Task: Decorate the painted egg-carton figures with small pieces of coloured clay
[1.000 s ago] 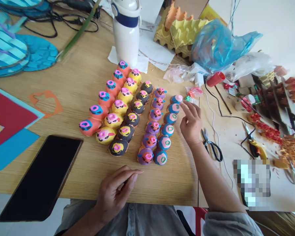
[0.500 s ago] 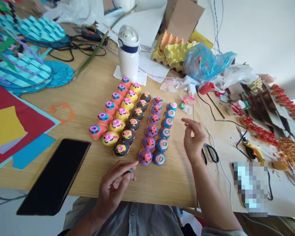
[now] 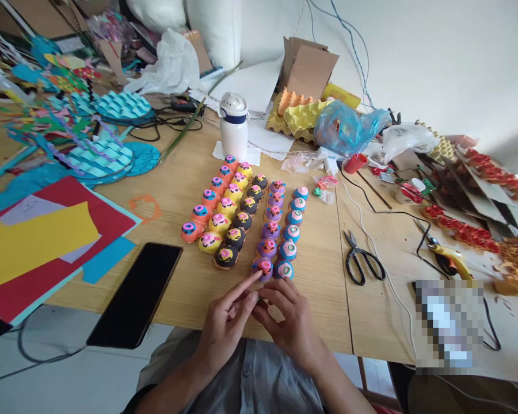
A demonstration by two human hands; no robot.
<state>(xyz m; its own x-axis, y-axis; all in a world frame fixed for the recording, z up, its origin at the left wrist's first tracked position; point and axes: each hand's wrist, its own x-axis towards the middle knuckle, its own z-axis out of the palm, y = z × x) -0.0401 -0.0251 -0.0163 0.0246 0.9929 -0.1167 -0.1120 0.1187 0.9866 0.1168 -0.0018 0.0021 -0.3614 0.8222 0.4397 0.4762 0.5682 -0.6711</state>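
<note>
My left hand [image 3: 227, 319] and my right hand [image 3: 291, 319] meet at the near ends of the painted rows. Both have their fingers closed around a small green piece [image 3: 260, 299], possibly clay, mostly hidden by the fingers. My left index fingertip overlaps the front purple bump [image 3: 262, 268]; contact is unclear. Just beyond my right fingers is the front blue bump [image 3: 283, 269] with a pink top and green ring. Further left run rows of black-and-yellow bumps [image 3: 242, 221], yellow bumps [image 3: 227, 207] and orange bumps [image 3: 202, 213], all with small coloured decorations.
A black phone [image 3: 134, 296] lies left of my hands, beside coloured paper sheets [image 3: 38, 247]. Black-handled scissors [image 3: 362, 259] lie to the right, near a white cable [image 3: 373, 247]. Behind the rows stand a white bottle [image 3: 234, 135], egg trays [image 3: 304, 115] and a blue plastic bag [image 3: 347, 126].
My right hand has come from the right side to join my left hand, uncovering the scissors. My left hand has shifted right with the green piece. The camera view has also shifted.
</note>
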